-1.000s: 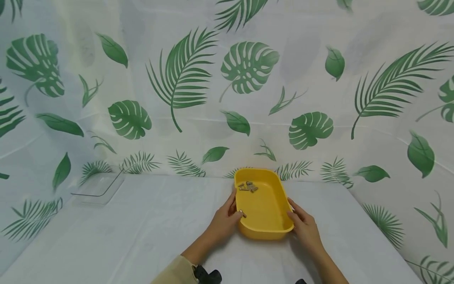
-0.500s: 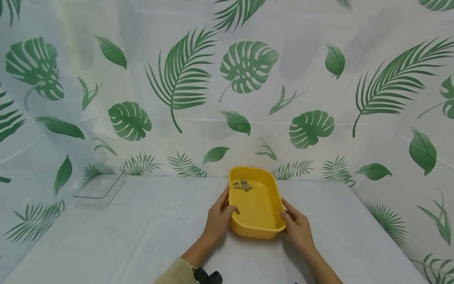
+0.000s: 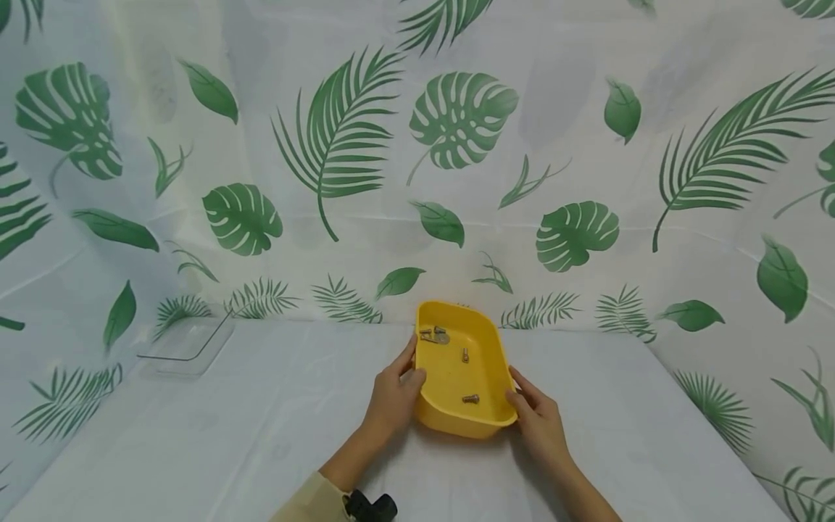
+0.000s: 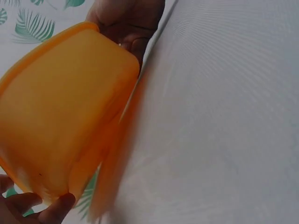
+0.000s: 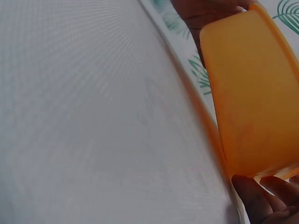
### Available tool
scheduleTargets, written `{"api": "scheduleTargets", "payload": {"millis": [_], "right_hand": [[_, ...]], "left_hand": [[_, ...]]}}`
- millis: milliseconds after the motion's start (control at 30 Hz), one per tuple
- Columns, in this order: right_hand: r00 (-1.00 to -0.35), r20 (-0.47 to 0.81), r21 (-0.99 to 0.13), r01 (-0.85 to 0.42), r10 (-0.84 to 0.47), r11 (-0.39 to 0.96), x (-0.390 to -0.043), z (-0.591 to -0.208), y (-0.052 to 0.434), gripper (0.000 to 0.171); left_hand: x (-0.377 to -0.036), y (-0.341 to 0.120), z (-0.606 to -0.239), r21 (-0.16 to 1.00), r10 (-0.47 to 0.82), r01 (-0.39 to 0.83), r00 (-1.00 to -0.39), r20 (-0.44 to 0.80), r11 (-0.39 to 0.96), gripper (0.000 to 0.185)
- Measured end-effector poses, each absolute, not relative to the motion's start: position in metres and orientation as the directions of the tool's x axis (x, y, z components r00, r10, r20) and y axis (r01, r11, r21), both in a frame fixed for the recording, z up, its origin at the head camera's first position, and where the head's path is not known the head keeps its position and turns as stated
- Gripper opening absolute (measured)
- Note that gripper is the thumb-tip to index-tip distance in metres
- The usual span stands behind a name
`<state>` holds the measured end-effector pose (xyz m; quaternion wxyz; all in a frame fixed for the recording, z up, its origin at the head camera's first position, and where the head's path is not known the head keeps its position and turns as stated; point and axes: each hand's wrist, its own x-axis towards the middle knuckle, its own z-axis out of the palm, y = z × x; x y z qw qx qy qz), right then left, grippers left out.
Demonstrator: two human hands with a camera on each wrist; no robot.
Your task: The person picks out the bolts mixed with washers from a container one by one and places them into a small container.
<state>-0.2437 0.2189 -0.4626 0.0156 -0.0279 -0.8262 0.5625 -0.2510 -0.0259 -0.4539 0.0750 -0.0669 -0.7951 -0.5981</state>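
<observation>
- Backdrop, white sheet printed with green leaves: hung across the far side.
- Table under a smooth white cloth: in front of the backdrop.
- Tray, yellow, rectangular with rounded corners, apparently plastic: centre-right of the table, tilted, its underside at least partly raised off the cloth; held at both long sides.
- Box, clear, shallow, rectangular: far left on the table, well apart from the tray.
- Left hand: gripping the tray's left wall, thumb at the rim, fingers curled round the outside.
- Right hand: gripping the right wall toward its near corner, thumb at the rim, fingers bent against the outer side.
- Sleeve, beige cloth: on the left forearm, beside a black wrist-worn device.
- Hardware, small, silver-coloured metal, all inside the tray: a cluster of pieces at the far left; one bolt-like piece right of the cluster; another bolt at the near end.
</observation>
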Motion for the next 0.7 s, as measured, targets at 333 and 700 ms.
{"api": "scheduleTargets", "payload": {"millis": [333, 700], "right_hand": [[-0.996, -0.009, -0.944, 0.039, 0.093, 0.328, -0.236, -0.456, 0.215, 0.049], [-0.995, -0.027, -0.946, 0.057, 0.098, 0.320, -0.235, -0.448, 0.206, 0.048]], "left_hand": [[-0.249, -0.024, -0.440, 0.937, -0.016, 0.169, -0.983, 0.182, 0.305, 0.059], [-0.244, -0.037, -0.420, 0.932, 0.011, 0.110, -0.994, 0.113, 0.345, 0.061]]}}
